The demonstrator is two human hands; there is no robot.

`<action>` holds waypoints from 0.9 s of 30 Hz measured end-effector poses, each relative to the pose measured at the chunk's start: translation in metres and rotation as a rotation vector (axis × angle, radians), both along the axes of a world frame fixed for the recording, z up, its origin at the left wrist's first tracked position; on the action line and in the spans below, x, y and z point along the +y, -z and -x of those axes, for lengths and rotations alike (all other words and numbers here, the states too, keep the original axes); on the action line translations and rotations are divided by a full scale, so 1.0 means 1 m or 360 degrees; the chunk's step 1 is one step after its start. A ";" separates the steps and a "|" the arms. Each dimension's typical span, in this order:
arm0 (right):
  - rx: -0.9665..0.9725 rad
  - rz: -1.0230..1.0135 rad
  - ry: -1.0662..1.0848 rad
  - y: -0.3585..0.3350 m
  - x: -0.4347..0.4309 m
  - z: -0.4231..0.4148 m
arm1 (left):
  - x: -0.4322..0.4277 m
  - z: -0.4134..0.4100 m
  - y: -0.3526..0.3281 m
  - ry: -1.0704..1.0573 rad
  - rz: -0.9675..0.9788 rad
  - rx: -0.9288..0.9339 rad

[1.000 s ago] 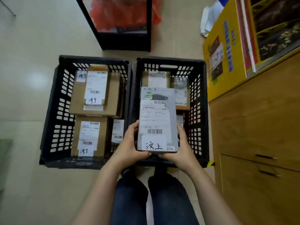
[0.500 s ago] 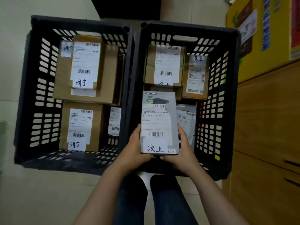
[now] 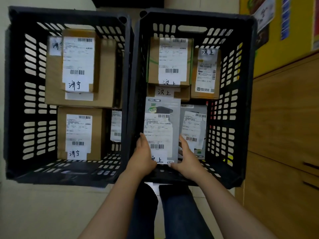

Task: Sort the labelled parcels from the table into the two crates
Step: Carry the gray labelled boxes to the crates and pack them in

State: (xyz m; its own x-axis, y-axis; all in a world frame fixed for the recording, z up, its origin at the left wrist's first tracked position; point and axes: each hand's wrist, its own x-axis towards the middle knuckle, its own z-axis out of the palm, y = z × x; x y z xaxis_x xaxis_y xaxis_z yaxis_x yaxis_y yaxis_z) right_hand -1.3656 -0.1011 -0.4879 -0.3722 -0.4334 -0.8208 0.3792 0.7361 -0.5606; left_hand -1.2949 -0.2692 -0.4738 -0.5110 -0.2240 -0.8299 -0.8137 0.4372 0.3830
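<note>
The flat grey parcel (image 3: 161, 130) with a white shipping label was inside the black slotted plastic crate on the right (image 3: 248, 100), at its near-left corner, label up. The left hand (image 3: 143, 159) and right hand (image 3: 187, 159) each had a grip on it, fingers along its long edges and thumbs at its near end. Whether it rested on the crate's bottom could not be told. Just beside it, toward the crate's right wall, lay a second grey labelled parcel (image 3: 194, 130); brown cardboard boxes (image 3: 170, 61) filled the far end. The black crate on the left (image 3: 15, 100), just beside the first, held more brown labelled boxes (image 3: 79, 66)
</note>
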 end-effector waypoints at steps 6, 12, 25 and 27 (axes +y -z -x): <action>0.0436 -0.0137 -0.0227 -0.004 -0.013 0.010 | 0.005 0.003 -0.001 0.0163 0.0227 0.0073; 0.0897 -0.0250 -0.1015 -0.001 -0.027 0.036 | 0.000 0.021 0.004 0.0791 0.0483 0.0170; 0.0985 -0.0442 -0.1195 0.003 -0.035 0.039 | 0.000 0.028 0.016 0.0839 0.0506 0.0040; 0.1002 -0.0431 -0.1227 -0.004 -0.037 0.041 | -0.001 0.028 0.012 0.0819 0.0521 0.0070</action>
